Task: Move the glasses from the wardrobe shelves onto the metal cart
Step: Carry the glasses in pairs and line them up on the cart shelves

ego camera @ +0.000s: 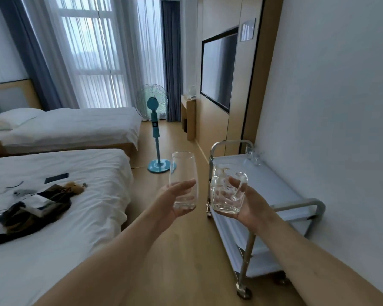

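My left hand (171,202) grips a tall clear tumbler (182,171) upright, over the wooden floor just left of the cart. A clear glass mug with a handle (222,195) is held in my right hand (248,204), fingers curled round it, at the near left corner of the metal cart (281,191). The cart stands along the right wall with a pale top shelf and lower shelves. At the far end of its top shelf stand a few clear glasses (253,154). The wardrobe is not in view.
Two white beds fill the left, the near one (53,213) with dark clothing and a phone on it. A blue standing fan (155,129) stands on the floor ahead. A wall-mounted TV (218,71) and a small desk (189,115) lie beyond the cart.
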`<state>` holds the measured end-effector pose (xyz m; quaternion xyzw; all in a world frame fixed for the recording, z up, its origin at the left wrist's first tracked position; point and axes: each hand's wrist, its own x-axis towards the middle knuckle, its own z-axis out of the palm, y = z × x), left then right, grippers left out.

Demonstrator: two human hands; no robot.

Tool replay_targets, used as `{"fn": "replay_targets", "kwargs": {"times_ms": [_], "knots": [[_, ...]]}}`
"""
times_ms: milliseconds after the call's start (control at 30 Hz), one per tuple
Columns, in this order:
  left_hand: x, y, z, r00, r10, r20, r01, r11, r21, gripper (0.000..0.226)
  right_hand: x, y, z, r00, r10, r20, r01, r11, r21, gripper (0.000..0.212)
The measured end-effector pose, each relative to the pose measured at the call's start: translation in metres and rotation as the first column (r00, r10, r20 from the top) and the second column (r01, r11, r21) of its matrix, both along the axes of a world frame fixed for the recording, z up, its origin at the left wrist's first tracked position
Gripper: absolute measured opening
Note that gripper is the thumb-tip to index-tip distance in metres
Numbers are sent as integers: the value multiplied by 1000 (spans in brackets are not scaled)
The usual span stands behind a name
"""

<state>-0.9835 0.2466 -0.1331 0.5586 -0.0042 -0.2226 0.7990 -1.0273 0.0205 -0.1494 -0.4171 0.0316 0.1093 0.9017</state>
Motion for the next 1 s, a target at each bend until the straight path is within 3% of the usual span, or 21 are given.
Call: {"fn": "replay_targets", "kwargs": {"times_ms": [333,600,800,1000], "knots": [[75,-14,-44,992,-84,-95,82,996,-17,71,53,-10,-27,993,-103,-59,100,994,-54,30],[154,-44,-56,994,-81,-72,86,994,64,76,127,-35,-54,992,-122,-41,119,991,-67,51],[234,-88,-51,996,-59,-73,67,991,113,80,201,-71,-55,984,-172,-53,165,979,-116,80],[301,-133,-58,993,-64,-97,77,987,138,82,263,-113,-64,980,-181,-81,173,980,-102,55]]}}
